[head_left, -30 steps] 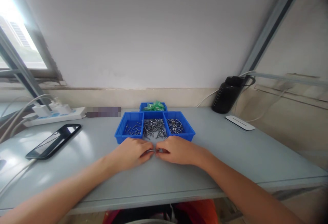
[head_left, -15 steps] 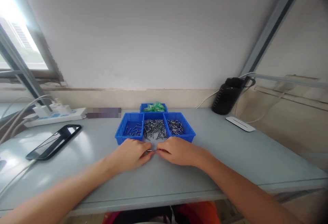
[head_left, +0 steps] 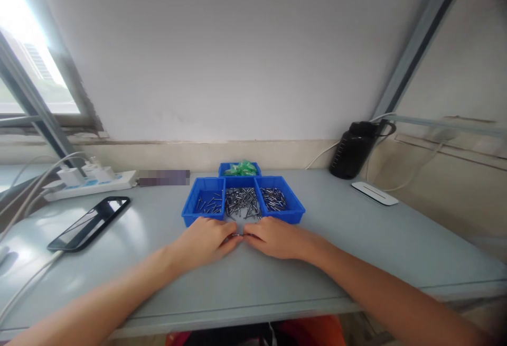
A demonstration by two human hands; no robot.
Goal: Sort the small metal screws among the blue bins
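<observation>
Metal pin (head_left: 237, 235) lay level between both hands; left hand (head_left: 206, 237) and right hand (head_left: 273, 236) kept narrow fingertip grips.

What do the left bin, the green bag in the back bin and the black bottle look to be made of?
Left bin: probably molded plastic, smooth and slightly glossy, with even blue walls and crisp rims.
Green bag: likely thin plastic film, crinkled with bright highlights.
Black bottle: perhaps hard plastic, dark with a soft sheen and pale graduation marks; coated metal isn't ruled out.
</observation>
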